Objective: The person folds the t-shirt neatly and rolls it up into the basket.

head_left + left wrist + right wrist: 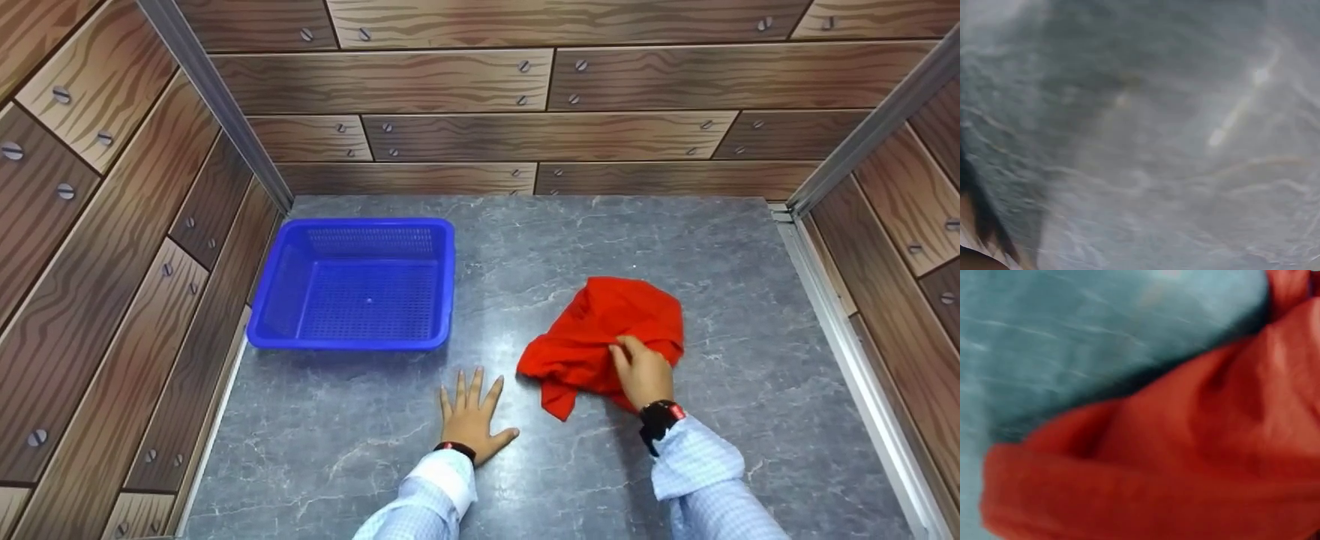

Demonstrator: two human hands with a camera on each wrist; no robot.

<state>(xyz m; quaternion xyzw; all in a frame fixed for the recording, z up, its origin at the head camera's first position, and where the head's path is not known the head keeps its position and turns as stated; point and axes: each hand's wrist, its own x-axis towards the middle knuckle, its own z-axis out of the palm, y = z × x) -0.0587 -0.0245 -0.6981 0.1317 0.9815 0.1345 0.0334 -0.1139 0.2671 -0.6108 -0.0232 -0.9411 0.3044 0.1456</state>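
In the head view, the right hand is pinching a fold of the crumpled red cloth, which is lying on the grey table directly under and ahead of those fingers, while the left hand is resting flat with fingers spread, just left of the cloth; the blue basket is sitting further left, holding nothing. The left wrist view is showing only blurred grey table, and the right wrist view is showing the red cloth bunched close to the lens, with no fingers visible.

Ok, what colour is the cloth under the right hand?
Red cloth, plain, gripped by the right hand; head view shows it best.
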